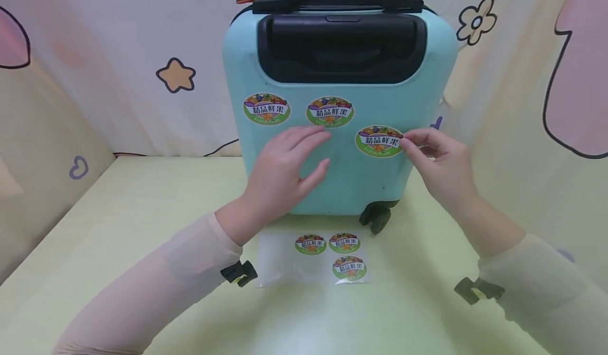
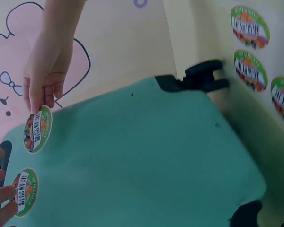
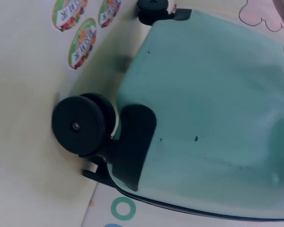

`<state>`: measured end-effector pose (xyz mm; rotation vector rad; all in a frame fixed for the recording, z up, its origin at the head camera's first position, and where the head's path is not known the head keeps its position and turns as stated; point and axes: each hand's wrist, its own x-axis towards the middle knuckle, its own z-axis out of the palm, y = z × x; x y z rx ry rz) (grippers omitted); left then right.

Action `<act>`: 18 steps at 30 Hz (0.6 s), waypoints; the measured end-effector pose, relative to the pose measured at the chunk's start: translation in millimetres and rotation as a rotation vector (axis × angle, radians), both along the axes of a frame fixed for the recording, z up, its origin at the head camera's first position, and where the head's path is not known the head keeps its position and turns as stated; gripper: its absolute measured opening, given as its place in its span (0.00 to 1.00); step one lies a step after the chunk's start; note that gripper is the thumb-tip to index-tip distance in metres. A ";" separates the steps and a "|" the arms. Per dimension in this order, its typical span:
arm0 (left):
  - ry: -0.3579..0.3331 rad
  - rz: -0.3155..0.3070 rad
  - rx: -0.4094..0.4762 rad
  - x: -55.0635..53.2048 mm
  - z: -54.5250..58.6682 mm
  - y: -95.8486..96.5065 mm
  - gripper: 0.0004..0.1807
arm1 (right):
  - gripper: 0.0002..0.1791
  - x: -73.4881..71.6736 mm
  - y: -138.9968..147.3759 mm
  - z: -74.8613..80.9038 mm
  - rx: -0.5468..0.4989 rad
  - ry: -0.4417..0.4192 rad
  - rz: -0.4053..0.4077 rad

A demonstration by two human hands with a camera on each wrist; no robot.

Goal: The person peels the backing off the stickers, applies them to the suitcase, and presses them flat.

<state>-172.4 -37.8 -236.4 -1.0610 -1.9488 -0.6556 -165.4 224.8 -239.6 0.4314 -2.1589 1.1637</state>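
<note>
A light teal suitcase [image 1: 328, 181] stands upright on the table, its black handle recess near the top. Two oval fruit stickers, a left one [image 1: 266, 109] and a middle one [image 1: 330, 112], lie on its face. My right hand [image 1: 442, 160] pinches the right edge of a third oval sticker [image 1: 379, 141] between thumb and forefinger at the suitcase's right side. In the left wrist view this sticker [image 2: 38, 129] hangs from the fingertips. My left hand [image 1: 285, 170], fingers extended and holding nothing, is in front of the suitcase just below the middle sticker.
A clear sticker sheet [image 1: 280, 262] with three oval stickers lies on the table [image 1: 190, 291] before the suitcase. A black caster wheel [image 1: 377, 218] shows at its lower right. Behind hangs a patterned curtain [image 1: 119, 65].
</note>
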 end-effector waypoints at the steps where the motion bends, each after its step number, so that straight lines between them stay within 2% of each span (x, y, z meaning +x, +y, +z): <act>1: 0.045 0.018 -0.011 -1.9 2.6 1.5 0.20 | 0.11 -0.8 0.3 1.2 -0.008 -0.001 -0.004; 4: 0.159 0.071 -0.038 -8.5 11.2 5.9 0.22 | 0.12 -3.3 0.7 5.5 -0.035 -0.004 -0.014; 7: 0.224 0.130 -0.065 -14.9 20.3 9.9 0.23 | 0.13 -5.0 1.1 9.1 -0.048 -0.005 -0.028; 12: 0.234 0.230 -0.141 -24.3 34.8 15.9 0.28 | 0.15 -6.1 1.4 12.0 -0.071 -0.026 -0.042; 18: 0.238 0.294 -0.236 -33.2 47.5 27.5 0.35 | 0.15 -9.8 1.1 16.0 -0.073 -0.006 -0.059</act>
